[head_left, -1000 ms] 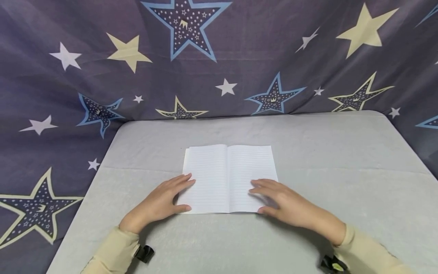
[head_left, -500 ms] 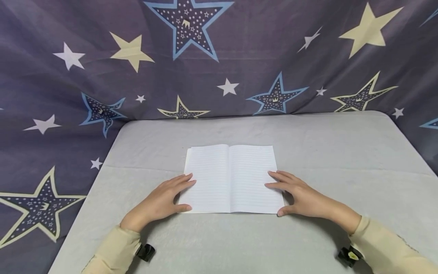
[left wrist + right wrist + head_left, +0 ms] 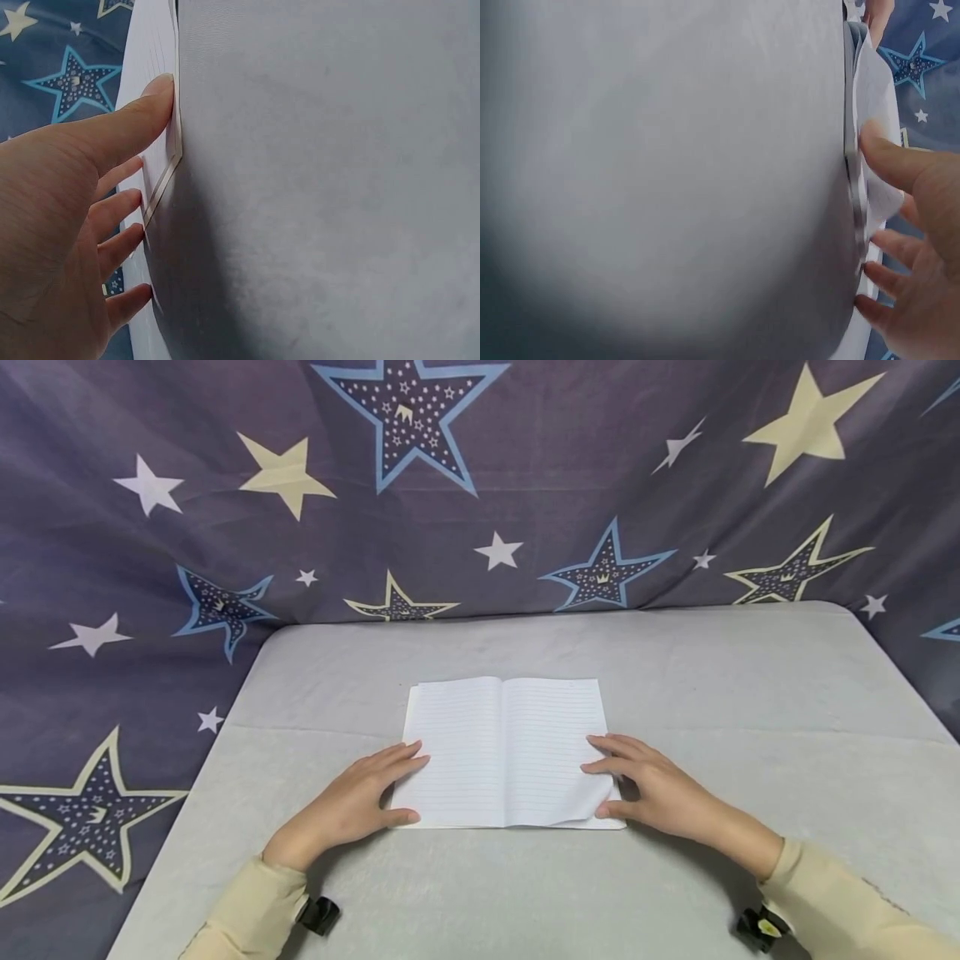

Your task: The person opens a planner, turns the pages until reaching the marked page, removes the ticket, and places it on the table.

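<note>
An open notebook with lined white pages lies flat on the grey table, its spine running away from me. My left hand rests on the left page's outer edge, fingers spread and thumb near the lower corner; the left wrist view shows the thumb lying on the paper. My right hand is at the right page's outer edge. Its thumb pushes the lower corner of the top page, which curls up and inward. In the right wrist view the bent page stands between thumb and fingers, which are spread apart.
The grey cloth-covered table extends around the notebook. A dark curtain with printed stars hangs behind it and along its sides. Small black devices are strapped at both sleeves, a left one and a right one.
My right hand moved right from over the right page to its outer edge. Its thumb then slid slightly inward, and the page's lower corner lifted. The left hand stayed in place.
</note>
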Motion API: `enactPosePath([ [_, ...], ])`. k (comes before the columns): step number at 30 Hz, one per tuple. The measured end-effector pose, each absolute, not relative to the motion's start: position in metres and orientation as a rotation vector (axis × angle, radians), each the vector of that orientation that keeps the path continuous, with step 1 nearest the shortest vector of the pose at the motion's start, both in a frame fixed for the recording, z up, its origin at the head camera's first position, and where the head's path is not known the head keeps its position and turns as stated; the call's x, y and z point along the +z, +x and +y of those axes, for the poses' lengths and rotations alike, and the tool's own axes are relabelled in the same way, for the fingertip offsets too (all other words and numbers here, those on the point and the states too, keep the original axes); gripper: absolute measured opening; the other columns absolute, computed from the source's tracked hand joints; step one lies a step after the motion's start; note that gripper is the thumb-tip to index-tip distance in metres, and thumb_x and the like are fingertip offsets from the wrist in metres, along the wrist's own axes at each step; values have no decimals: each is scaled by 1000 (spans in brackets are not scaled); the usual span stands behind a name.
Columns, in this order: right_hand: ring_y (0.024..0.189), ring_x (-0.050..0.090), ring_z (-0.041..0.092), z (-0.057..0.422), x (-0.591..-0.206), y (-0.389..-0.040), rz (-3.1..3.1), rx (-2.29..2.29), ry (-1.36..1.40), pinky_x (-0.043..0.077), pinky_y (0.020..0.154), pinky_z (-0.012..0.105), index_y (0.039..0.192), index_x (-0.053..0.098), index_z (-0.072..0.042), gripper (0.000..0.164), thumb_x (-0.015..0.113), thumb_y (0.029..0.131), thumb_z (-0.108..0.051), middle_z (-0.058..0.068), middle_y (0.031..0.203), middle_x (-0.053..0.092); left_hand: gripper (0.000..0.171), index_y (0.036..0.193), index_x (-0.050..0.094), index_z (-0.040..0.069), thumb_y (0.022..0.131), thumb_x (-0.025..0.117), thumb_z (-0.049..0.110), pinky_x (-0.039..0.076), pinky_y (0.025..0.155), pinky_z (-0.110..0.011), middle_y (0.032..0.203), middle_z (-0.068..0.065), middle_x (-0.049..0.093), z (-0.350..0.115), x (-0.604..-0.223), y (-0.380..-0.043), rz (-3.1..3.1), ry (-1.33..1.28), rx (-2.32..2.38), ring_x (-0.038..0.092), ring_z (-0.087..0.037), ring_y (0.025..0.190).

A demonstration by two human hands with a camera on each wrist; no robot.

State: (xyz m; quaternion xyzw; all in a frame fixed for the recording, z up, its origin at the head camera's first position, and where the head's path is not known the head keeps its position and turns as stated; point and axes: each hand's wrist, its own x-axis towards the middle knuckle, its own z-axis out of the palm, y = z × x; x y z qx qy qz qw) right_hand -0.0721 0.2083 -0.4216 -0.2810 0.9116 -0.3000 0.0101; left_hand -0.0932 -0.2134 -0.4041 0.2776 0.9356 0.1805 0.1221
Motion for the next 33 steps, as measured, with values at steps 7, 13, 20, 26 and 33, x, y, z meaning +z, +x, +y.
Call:
enactPosePath([
  [7,137,39,43,196,-414,-66,2916,-1040,-591,32,111,58,150,33,3,103,91,70,-28,26,150,41,76,148,48,13,84,79,38,28,112,-60,158,-8,35,-215,-406,-93,2732,817,530,32,-35,143],
  [13,134,45,39,174,-399,-58,2851,-1258,-578,35,109,57,155,25,0,107,89,73,-25,20,147,47,76,148,48,13,84,79,39,28,112,-60,157,-8,36,-215,-406,-93,2733,825,539,32,-35,143],
  [20,136,44,29,130,-384,-54,2765,-1274,-705,36,110,52,153,35,-11,91,84,80,-33,9,148,48,75,147,50,13,82,80,38,29,112,-60,156,-9,38,-216,-407,-93,2755,827,547,34,-35,142],
  [26,142,37,25,100,-387,-57,2689,-1186,-898,33,114,46,153,38,-12,88,81,81,-40,5,156,38,74,145,52,12,81,82,36,31,109,-61,155,-11,39,-223,-407,-92,2785,824,569,36,-37,140],
  [33,142,36,26,88,-395,-54,2600,-1031,-899,32,115,46,150,42,-10,80,77,85,-41,7,155,39,65,142,55,10,84,80,28,34,109,-59,151,-13,45,-238,-403,-93,2815,758,588,41,-38,137],
])
